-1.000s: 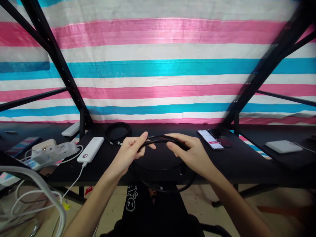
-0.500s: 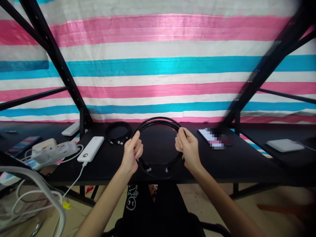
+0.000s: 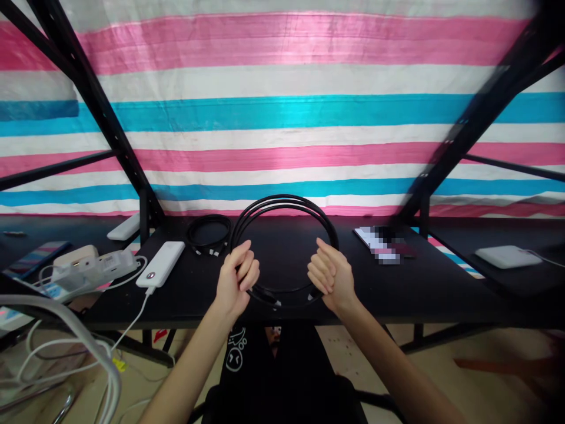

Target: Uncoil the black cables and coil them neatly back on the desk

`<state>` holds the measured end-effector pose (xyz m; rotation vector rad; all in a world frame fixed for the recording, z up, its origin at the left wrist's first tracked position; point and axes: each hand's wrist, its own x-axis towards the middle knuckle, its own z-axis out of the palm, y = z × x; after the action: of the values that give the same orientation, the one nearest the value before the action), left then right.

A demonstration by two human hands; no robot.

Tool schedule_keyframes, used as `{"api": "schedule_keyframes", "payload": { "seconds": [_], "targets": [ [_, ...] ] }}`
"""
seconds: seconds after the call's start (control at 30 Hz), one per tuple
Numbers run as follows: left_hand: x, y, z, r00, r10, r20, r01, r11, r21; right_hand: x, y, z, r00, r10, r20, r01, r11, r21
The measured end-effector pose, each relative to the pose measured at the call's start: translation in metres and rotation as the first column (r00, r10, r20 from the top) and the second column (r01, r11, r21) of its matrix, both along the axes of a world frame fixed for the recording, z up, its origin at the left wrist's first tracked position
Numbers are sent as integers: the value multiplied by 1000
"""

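Observation:
A black cable (image 3: 282, 203) wound into a round coil stands upright above the black table (image 3: 397, 288), held between both hands. My left hand (image 3: 237, 278) grips the coil's left side with the fingers curled round it. My right hand (image 3: 331, 274) is closed on the right side. The cable's plug ends (image 3: 276, 301) hang at the bottom of the loop, between my wrists.
A second coiled black cable (image 3: 210, 234) lies behind my left hand. A white power bank (image 3: 161, 264) with a white lead, a power strip (image 3: 88, 265) and loose white cables (image 3: 66, 353) lie left. A phone (image 3: 382, 244) rests at right, another white power bank (image 3: 503, 256) farther right. Black rack posts (image 3: 145, 203) stand behind.
The coil has been raised from lying flat between my hands to standing upright as a wide ring. Both hands slid down its sides and drew slightly apart.

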<state>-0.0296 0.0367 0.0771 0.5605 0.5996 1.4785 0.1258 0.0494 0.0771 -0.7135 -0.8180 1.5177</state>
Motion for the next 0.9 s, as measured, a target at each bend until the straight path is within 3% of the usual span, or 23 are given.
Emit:
{"api": "schedule_keyframes", "payload": {
  "seconds": [0.2, 0.33, 0.4, 0.5, 0.57, 0.6, 0.73, 0.8, 0.9],
  "targets": [
    [0, -8, 2, 996, 18, -90, -18, 1000, -4, -8, 5, -21, 999, -20, -50, 17, 998, -59],
    [-13, -9, 5, 968, -174, -179, 162, 984, -79, 7, 12, -23, 965, -118, 235, 96, 990, 102],
    [-16, -13, 4, 909, -293, -297, 266, 955, -129, 15, 9, -15, 862, -223, 455, 120, 962, 243],
    [-13, -21, 3, 798, -379, -469, 331, 925, -185, 18, -6, 1, 586, -369, 722, 2, 891, 453],
    [-10, -25, 4, 755, -354, -552, 314, 934, -170, 16, -18, 9, 441, -430, 787, -115, 843, 525],
    [-9, -26, 4, 740, -328, -587, 299, 943, -150, 16, -22, 12, 413, -429, 803, -169, 831, 530],
    [-11, -27, 8, 701, -248, -669, 260, 962, -84, 17, -30, 17, 459, -338, 822, -283, 821, 496],
    [-11, -27, 10, 692, -203, -693, 239, 970, -46, 18, -29, 17, 462, -372, 805, -271, 805, 528],
    [-9, -29, 12, 627, 0, -779, 151, 981, 121, 17, -30, 17, 427, -442, 789, -247, 783, 571]
  ]
}}
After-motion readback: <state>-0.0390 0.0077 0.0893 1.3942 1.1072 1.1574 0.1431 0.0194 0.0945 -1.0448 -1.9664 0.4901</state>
